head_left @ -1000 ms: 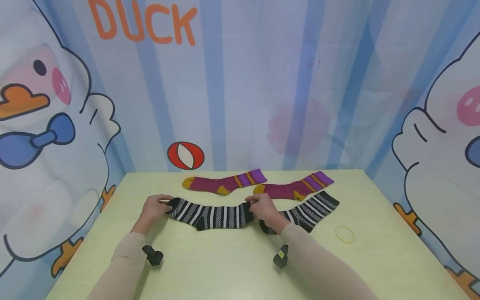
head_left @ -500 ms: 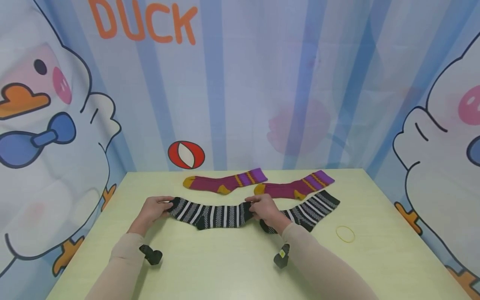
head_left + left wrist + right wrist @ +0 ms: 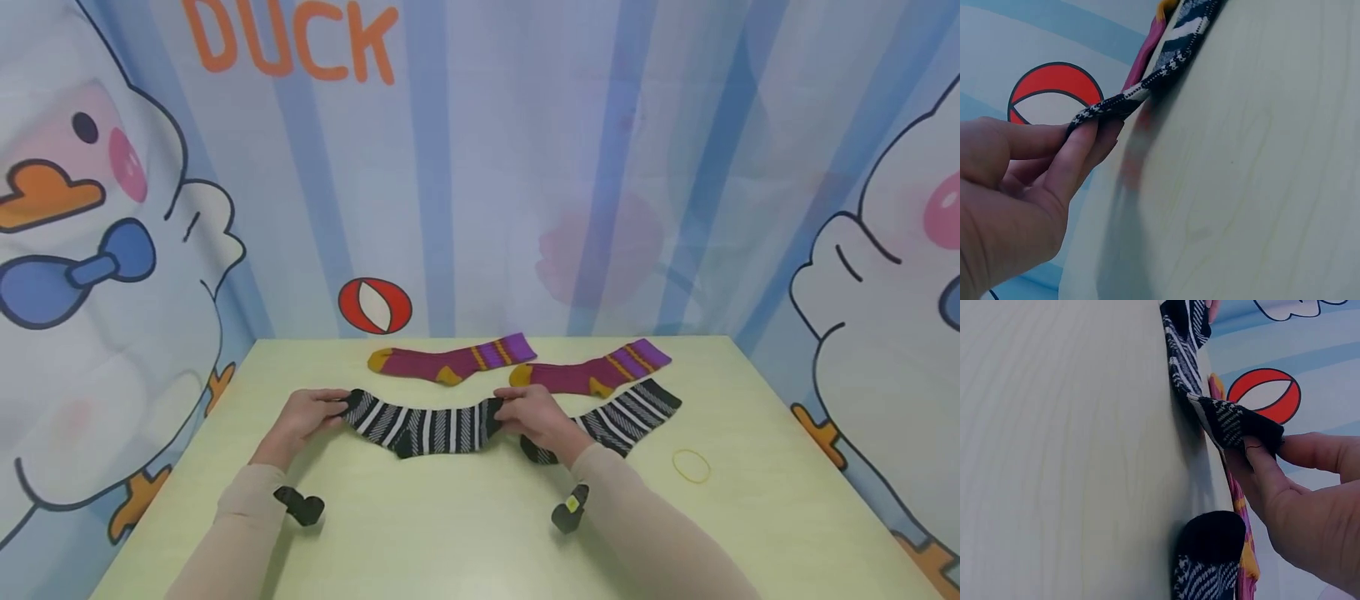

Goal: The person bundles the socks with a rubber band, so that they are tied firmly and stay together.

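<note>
Sock [image 3: 442, 431]: likely light, soft, limp, hardly slippery; hold both ends.
Left hand [image 3: 307, 417]: pinches its left end.
Right hand [image 3: 536, 414]: pinches its right end.

A pale wooden surface [image 3: 450, 542] meets a light-blue curtain [image 3: 498, 150] with darker vertical stripes. Orange capital letters [image 3: 302, 40] at the curtain's upper left spell DUCK; a red-and-white ball [image 3: 375, 306] is printed lower down. A white cartoon duck [image 3: 90, 367] with a blue bow tie fills the left side; part of another duck [image 3: 892, 333] shows at right. Near the far edge lie two maroon socks [image 3: 416, 362]. A thin yellow band [image 3: 692, 451] lies at right.
</note>
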`<action>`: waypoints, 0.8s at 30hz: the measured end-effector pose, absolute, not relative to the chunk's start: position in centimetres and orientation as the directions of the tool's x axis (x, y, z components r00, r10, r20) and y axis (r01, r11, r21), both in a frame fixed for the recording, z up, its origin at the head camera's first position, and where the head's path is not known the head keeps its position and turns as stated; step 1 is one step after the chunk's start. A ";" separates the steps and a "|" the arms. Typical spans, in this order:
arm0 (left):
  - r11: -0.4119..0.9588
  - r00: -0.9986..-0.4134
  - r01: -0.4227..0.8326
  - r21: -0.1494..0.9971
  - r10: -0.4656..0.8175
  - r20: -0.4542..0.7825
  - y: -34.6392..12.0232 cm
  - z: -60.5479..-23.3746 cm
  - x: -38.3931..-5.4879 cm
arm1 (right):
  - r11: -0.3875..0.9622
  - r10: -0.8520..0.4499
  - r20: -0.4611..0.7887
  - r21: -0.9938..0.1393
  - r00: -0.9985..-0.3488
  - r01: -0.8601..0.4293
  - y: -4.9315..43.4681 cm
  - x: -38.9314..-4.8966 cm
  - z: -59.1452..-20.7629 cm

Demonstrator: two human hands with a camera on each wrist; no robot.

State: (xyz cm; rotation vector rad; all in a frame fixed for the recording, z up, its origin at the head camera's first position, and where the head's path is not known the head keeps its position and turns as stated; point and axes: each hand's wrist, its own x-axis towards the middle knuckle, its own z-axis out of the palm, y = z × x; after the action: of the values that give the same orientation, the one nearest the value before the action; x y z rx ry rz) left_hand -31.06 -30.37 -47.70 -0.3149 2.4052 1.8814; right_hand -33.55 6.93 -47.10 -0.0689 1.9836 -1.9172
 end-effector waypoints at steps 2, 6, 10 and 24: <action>0.199 -0.976 -0.207 0.958 -0.103 -0.189 -30.3 -47.5 -31.0 | 0.062 -0.298 -0.232 -0.973 -0.926 0.224 7.2 -33.5 -47.1; 0.135 -0.979 -0.201 0.970 -0.068 -0.193 -29.9 -46.9 -30.6 | 0.075 -0.301 -0.232 -0.973 -0.925 0.220 7.9 -33.3 -46.9; 0.075 -0.984 -0.180 0.981 -0.017 -0.179 -29.4 -46.4 -30.3 | 0.072 -0.310 -0.240 -0.971 -0.920 0.229 9.0 -33.1 -46.6; 0.063 -0.980 -0.145 0.987 0.126 -0.152 -27.1 -46.7 -29.2 | 0.051 -0.380 -0.236 -0.971 -0.894 0.234 13.0 -31.1 -45.4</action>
State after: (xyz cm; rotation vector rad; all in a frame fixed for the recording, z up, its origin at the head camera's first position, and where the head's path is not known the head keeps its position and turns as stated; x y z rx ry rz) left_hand -29.21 -27.08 -46.70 -0.0190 2.1360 2.0245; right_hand -31.05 13.05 -45.40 -0.1459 1.9035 -1.8957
